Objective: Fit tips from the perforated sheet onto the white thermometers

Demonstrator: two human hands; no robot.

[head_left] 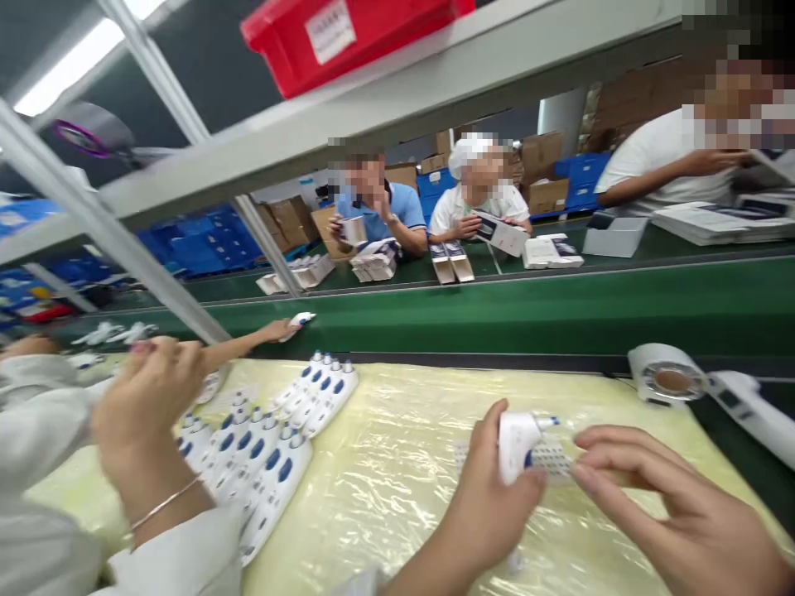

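Note:
My left hand (490,497) is wrapped round a white handheld device (518,443) with a blue button and a blue-tipped nozzle that points right. Just right of the nozzle, my right hand (671,505) has its thumb and forefinger close together at the edge of a small sheet of dotted labels (550,455); whether they grip anything is too small to tell. The label sheet lies behind the device, above the yellow plastic-covered table (385,463). Rows of similar white devices (261,455) with blue buttons lie at the left of the table.
A tape roll (671,377) and a white scanner-like tool (754,414) are at the right. Behind the table runs a green conveyor (559,302). A co-worker's arm (155,447) reaches in at left. People handle boxes across the line, below a red bin (354,41).

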